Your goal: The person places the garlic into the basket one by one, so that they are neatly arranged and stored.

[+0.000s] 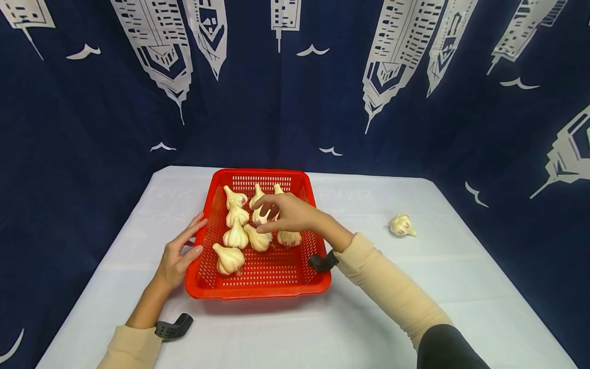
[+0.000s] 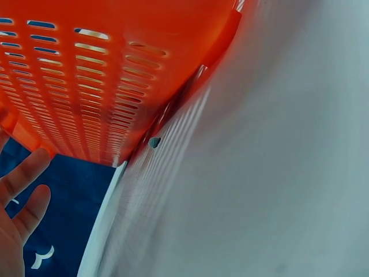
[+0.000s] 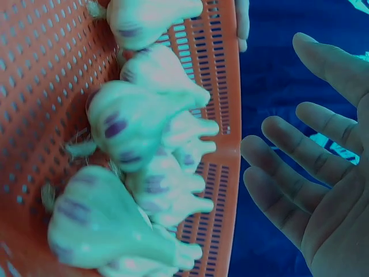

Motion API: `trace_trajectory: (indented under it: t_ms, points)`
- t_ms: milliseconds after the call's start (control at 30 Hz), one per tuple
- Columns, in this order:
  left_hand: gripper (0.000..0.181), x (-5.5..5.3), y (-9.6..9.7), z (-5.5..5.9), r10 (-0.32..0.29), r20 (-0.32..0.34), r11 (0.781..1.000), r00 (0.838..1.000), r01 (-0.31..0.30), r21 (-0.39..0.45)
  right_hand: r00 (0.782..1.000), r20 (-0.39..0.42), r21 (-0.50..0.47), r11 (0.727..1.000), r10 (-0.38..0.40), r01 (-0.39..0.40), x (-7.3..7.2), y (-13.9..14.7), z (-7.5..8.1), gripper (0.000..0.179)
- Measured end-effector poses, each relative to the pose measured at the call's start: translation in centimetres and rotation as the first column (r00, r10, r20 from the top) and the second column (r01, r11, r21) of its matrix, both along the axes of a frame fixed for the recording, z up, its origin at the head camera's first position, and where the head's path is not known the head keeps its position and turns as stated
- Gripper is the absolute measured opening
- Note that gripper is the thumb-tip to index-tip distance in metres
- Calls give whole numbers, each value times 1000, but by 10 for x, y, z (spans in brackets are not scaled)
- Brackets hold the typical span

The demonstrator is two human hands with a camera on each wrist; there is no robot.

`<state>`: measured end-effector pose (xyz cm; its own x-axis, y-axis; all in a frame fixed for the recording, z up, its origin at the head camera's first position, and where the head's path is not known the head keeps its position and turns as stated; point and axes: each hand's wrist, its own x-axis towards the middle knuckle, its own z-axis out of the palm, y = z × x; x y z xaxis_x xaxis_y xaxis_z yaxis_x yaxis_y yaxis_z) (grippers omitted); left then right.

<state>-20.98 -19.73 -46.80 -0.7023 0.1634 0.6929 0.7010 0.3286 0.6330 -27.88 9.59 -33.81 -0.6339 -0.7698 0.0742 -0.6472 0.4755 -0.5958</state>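
A red perforated plastic basket (image 1: 258,293) stands on the white table, with several garlic bulbs (image 1: 229,260) lying in its left and middle part. My left hand (image 1: 176,256) rests against the basket's left rim, thumb and fingertips at the edge. In the left wrist view, its fingers (image 2: 31,208) stretch out beside the slotted outer wall. Over the bulbs hovers my right hand (image 1: 295,212), its fingers spread and slightly bent, with nothing in the palm. The right wrist view shows those fingers (image 3: 282,179) apart from the garlic.
One more garlic bulb (image 1: 402,225) lies on the white tabletop (image 1: 369,318), to the right of the basket. Behind the table hangs a dark blue cloth (image 1: 258,113) printed with white buildings. Black wrist straps (image 1: 174,328) sit on both forearms.
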Motion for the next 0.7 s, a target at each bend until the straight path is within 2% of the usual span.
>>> trace_trajectory:
  t_ms: [267,433,567,700]
  points:
    - [54,0,0,-1,-6,5,1000,1000,6,-4,997,-54,3,999,-54,54,-4,29,3,47]
    - [54,-1,2,-1,6,-6,1000,1000,-6,13,990,-73,21,992,-124,126,-4,53,5,48]
    - [54,-1,1,-2,3,-3,1000,1000,-3,3,982,-76,33,983,-176,178,-5,72,3,49]
    - [54,0,1,-2,5,-9,1000,1000,-5,8,980,-56,34,981,-191,193,-7,88,-2,48]
